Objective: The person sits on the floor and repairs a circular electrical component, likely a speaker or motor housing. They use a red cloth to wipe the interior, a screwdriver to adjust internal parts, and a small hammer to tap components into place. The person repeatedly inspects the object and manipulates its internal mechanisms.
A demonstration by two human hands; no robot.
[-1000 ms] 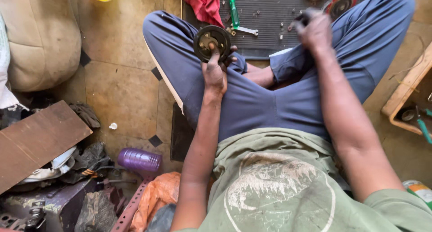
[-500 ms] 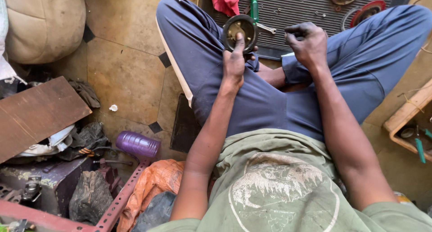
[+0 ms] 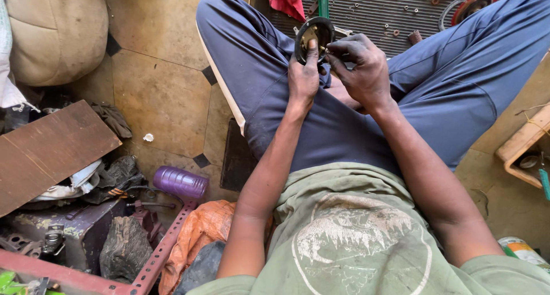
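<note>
I sit cross-legged in dark blue trousers (image 3: 260, 71) on a tiled floor. My left hand (image 3: 303, 76) holds a round black metal disc part (image 3: 314, 33) upright above my lap, thumb pressed on its face. My right hand (image 3: 361, 63) is beside it, fingertips pinching at the disc's centre; whether it holds something small there is hidden. Both hands are smeared with black grease.
A ribbed dark mat (image 3: 366, 8) beyond my knees carries small nuts, a green-handled tool (image 3: 323, 0), a red cloth (image 3: 289, 0) and round parts (image 3: 473, 3). At left lie a wooden board (image 3: 48, 152), a purple bottle (image 3: 180, 182), scrap metal, an orange bag (image 3: 197, 238) and a tan cushion (image 3: 57, 31).
My right hand has come in from the right knee to the disc in my left hand. The view has shifted, so hands and disc sit more centrally.
</note>
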